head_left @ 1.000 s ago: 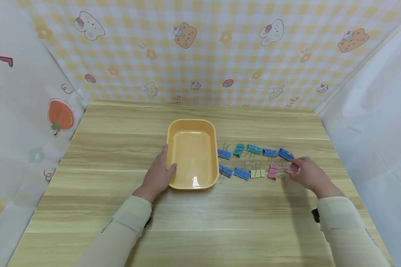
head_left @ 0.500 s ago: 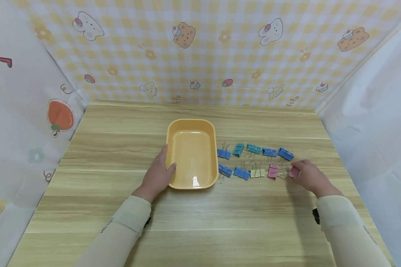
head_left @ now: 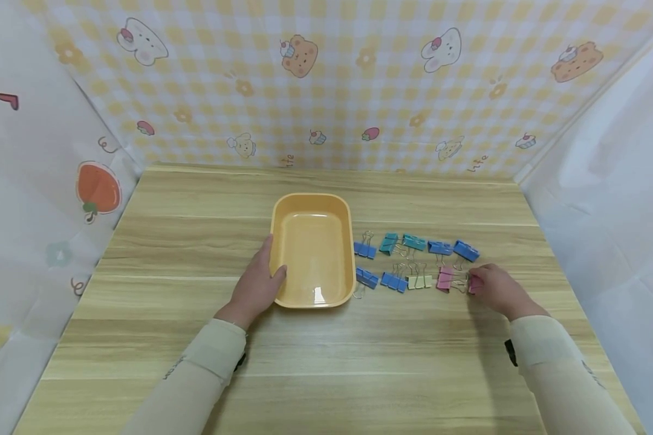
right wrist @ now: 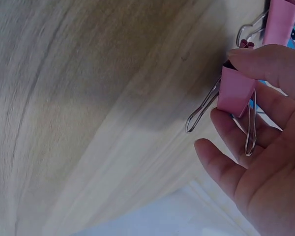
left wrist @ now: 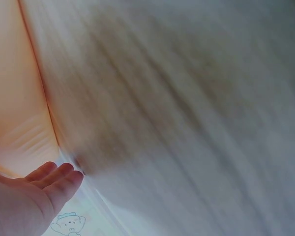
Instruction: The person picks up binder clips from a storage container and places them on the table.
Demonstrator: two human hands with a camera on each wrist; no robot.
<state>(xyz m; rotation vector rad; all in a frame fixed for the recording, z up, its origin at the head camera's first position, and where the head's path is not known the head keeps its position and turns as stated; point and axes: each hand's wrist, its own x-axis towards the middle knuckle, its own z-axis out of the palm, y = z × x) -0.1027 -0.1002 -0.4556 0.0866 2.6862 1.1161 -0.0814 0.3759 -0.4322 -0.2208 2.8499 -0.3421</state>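
In the head view, my left hand holds the left side of a yellow plastic tray, its thumb over the rim and its fingers along the outer wall. The left wrist view shows those fingers extended beside the tray wall. At the right end of the clips, my right hand pinches a pink binder clip between thumb and fingers, its wire handles spread apart. Another pink binder clip lies just left of it on the table.
Two rough rows of binder clips lie right of the tray: several blue ones, such as a blue clip, two teal ones with a teal clip, and a yellow clip. A patterned cloth hangs behind the wooden table.
My right hand has shifted slightly nearer and to the left, and the pink binder clip in it has turned so a wire handle shows on its left. My left hand and the tray stay put.
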